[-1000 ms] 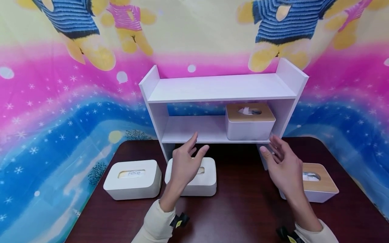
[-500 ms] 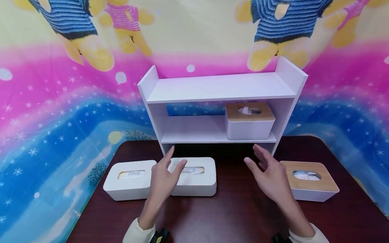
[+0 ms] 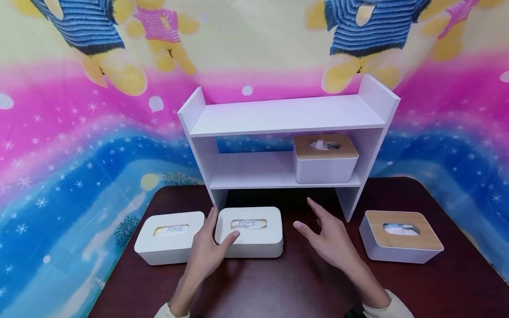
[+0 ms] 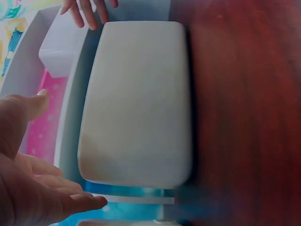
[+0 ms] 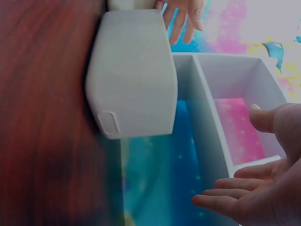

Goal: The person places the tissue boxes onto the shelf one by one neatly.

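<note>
Middle white tissue box (image 3: 249, 231) sits on the table (image 3: 302, 282) before the shelf unit (image 3: 286, 132), not yet lifted. Left hand (image 3: 207, 252) is spread at its left end, right hand (image 3: 332, 240) spread just beside its right end; nothing held. One wood-lidded box (image 3: 325, 158) is already shelved.

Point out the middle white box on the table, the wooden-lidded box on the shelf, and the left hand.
Middle white box (image 3: 249, 232), head view, on its lid.
Wooden-lidded box (image 3: 325, 165), head view, on its white front wall.
Left hand (image 3: 207, 251), head view, on the back of the hand.
</note>
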Available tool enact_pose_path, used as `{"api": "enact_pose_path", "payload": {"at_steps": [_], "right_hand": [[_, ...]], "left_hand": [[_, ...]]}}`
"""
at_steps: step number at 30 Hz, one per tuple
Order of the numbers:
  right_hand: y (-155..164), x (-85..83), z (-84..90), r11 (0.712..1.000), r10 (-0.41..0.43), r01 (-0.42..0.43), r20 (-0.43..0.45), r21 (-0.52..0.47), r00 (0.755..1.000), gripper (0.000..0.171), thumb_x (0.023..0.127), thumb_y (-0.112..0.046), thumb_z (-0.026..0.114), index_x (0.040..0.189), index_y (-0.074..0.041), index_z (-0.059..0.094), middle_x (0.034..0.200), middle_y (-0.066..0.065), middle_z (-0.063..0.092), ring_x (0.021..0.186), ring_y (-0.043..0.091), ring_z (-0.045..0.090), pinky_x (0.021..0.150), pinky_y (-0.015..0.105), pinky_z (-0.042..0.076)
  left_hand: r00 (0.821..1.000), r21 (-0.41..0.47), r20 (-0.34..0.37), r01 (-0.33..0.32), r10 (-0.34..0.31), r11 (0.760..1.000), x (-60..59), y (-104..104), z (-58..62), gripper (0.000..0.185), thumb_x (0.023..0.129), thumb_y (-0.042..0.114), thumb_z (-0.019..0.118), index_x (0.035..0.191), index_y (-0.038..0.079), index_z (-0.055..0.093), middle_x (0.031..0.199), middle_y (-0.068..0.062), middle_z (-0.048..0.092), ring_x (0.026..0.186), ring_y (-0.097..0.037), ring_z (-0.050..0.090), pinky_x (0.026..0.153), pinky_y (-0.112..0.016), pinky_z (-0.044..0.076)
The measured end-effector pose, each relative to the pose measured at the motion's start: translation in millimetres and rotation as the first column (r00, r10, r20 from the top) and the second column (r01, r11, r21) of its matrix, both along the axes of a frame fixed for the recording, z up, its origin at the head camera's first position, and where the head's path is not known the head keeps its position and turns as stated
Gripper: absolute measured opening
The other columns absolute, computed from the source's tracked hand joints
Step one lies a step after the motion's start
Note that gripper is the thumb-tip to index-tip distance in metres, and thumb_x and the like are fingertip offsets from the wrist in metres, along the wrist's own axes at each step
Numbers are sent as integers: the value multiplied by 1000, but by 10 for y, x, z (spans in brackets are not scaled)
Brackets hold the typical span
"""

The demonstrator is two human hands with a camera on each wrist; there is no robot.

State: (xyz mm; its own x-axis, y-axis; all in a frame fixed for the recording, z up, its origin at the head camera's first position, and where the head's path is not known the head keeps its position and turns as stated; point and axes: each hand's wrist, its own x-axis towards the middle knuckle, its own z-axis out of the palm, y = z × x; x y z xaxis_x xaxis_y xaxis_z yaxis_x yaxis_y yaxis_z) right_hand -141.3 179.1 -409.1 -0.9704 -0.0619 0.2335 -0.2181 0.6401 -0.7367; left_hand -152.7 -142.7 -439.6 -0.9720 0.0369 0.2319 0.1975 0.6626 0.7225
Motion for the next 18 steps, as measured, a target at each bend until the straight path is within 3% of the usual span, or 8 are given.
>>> {"api": "enact_pose_path", "payload": {"at_steps": [7,14,18], "right_hand": [[-163,-28,-137,1000,22,-22,42,20,999,90,98,-52,76,167,-9,38,166,22,48,134,46,65,110,59,55],[-362,-69,-296,995,92,-95,96,25,991,96,96,-43,82,166,1,35,169,23,42,154,39,46,122,58,44],[-441,-67,-391,993,110,-115,107,33,988,97,96,-43,82,166,4,34,169,24,41,156,38,44,123,57,42]], "left_hand": [[998,-21,62,6,-5,1000,67,-66,-118,104,97,54,77,170,2,25,177,-20,26,164,-41,25,129,-62,31],[991,5,137,-5,4,1000,90,-116,-225,110,95,55,78,171,3,19,178,-23,21,164,-41,24,128,-63,32],[988,18,152,-1,-1,1000,106,-130,-279,112,95,56,78,171,2,18,177,-23,23,163,-41,26,127,-64,34]]}}
